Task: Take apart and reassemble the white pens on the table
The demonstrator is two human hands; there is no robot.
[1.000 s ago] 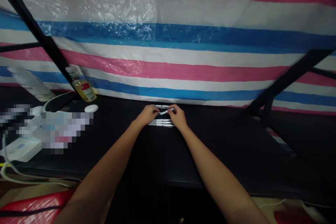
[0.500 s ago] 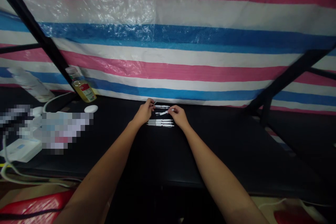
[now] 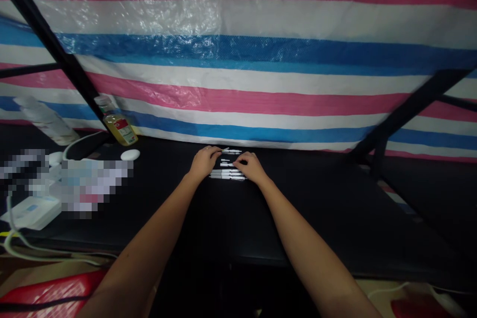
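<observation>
Several white and silver pens (image 3: 227, 174) lie side by side on the black table (image 3: 313, 208). Behind them is a short white pen part (image 3: 225, 164), its right end at the fingertips of my right hand (image 3: 251, 166), which are pinched together. A smaller white piece (image 3: 225, 160) rests just beyond it. Farther back lie more slim white and clear pieces (image 3: 233, 151). My left hand (image 3: 206, 160) is beside their left end, fingers closed around something thin that is too small to name.
At the left stand a yellow-liquid bottle (image 3: 122, 126) and a white bottle (image 3: 52, 121). Near them are a white oval object (image 3: 130, 154), a white box (image 3: 32, 211) and cables. A striped sheet (image 3: 261, 104) hangs behind, between black frame bars (image 3: 395, 114).
My right hand has come slightly lower and left, and the white part at its fingertips now lies level behind the pens. My left hand has lowered a little over the back pieces.
</observation>
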